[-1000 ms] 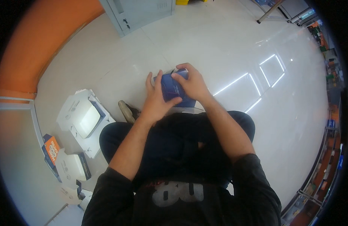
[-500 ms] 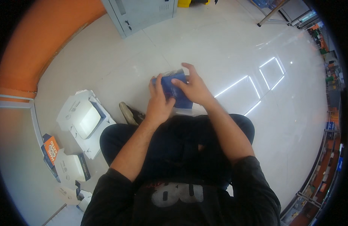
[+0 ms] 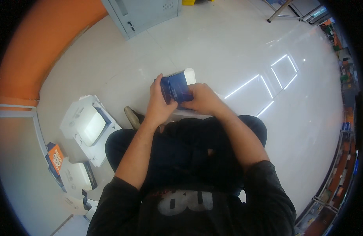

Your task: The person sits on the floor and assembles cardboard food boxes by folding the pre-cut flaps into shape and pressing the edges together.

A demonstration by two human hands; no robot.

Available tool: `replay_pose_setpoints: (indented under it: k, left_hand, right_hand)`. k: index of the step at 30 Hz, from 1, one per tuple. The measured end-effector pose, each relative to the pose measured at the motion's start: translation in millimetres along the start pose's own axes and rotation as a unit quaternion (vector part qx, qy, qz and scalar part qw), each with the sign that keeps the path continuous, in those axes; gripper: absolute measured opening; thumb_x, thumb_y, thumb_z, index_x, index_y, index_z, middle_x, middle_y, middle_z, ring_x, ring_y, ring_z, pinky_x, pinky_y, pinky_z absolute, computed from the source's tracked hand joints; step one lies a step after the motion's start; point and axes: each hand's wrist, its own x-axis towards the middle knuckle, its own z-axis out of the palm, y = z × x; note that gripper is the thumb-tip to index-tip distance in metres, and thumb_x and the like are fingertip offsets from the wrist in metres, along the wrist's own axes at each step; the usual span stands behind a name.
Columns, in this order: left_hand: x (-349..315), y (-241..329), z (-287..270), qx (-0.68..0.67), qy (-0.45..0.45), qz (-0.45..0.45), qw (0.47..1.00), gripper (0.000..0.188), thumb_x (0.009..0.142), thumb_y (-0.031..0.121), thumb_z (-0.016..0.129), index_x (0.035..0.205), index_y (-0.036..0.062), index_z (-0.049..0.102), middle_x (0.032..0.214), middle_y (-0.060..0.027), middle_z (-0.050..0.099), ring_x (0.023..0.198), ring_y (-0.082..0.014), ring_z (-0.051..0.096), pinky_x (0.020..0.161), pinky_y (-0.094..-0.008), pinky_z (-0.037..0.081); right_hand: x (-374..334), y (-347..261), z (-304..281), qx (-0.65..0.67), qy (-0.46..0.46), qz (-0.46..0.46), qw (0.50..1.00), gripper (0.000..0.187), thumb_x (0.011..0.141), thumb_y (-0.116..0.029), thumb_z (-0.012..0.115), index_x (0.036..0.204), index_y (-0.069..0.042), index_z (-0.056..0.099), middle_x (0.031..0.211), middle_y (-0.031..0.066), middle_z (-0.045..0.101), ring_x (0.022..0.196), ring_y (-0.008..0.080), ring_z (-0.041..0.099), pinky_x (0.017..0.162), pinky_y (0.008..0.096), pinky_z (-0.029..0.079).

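I have both hands on the blue box (image 3: 174, 87), which sits just above the centre of the frame, tilted slightly, its white flap (image 3: 190, 76) standing out at the upper right end. My left hand (image 3: 158, 105) is wrapped about the box's left side, fingers pointing up along the edge and thumb bent over the lower face. My right hand (image 3: 204, 98) grips the lower right side, its thumb low on the face near the left thumb; its fingers curl at the edge, their tips hidden from me. From the lower left, the left forearm (image 3: 136, 153) slants up and rightward; from the lower right, the right forearm (image 3: 242, 135) slants up and leftward, so the two converge over the crossed legs (image 3: 181, 153). Both elbows are bent and spread wide. At centre left I see white cartons (image 3: 91, 128) on the floor (image 3: 236, 47).
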Motion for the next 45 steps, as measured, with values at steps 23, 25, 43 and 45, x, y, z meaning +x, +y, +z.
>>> replay_pose_setpoints:
  k: [23,25,43,45]
  left_hand:
    - [10,-21,-13,-0.097,-0.050,-0.039,0.993,0.089,0.077,-0.007,0.067,0.155,0.0099,0.029,0.133,-0.0182,0.056,0.120,-0.0282,0.060,0.103,-0.0376,0.049]
    - [11,-17,-13,-0.143,-0.076,-0.061,0.985,0.092,0.077,-0.010,0.066,0.156,0.0104,0.024,0.132,-0.0174,0.055,0.119,-0.0258,0.061,0.099,-0.0369,0.051]
    - [7,-13,2,0.003,0.130,0.160,0.979,0.080,0.076,-0.015,0.075,0.143,0.0083,0.037,0.148,-0.0188,0.036,0.141,-0.0328,0.044,0.116,-0.0469,0.044]
    - [7,-10,10,-0.008,0.123,0.176,0.977,0.081,0.076,-0.006,0.080,0.143,0.0099,0.036,0.152,-0.0190,0.032,0.145,-0.0340,0.038,0.118,-0.0511,0.039]
  right_hand:
    - [-4,-10,45,-0.051,0.022,0.015,0.998,0.026,0.078,-0.022,0.072,0.096,-0.004,0.074,0.087,0.0198,0.073,0.082,0.0413,0.070,0.075,0.0490,0.056]
    - [-6,-9,46,-0.052,0.031,0.019,0.998,0.026,0.080,-0.025,0.072,0.093,-0.003,0.073,0.085,0.0200,0.073,0.082,0.0405,0.071,0.076,0.0497,0.057]
    - [7,-11,16,0.490,0.084,-0.078,0.864,0.061,0.102,-0.034,0.067,0.146,0.002,0.047,0.139,0.0132,0.058,0.126,0.0191,0.055,0.104,0.0386,0.048]
    - [14,0,11,0.610,0.144,-0.026,0.779,0.045,0.105,-0.024,0.063,0.141,0.001,0.053,0.135,0.0103,0.061,0.124,0.0172,0.055,0.103,0.0348,0.047]
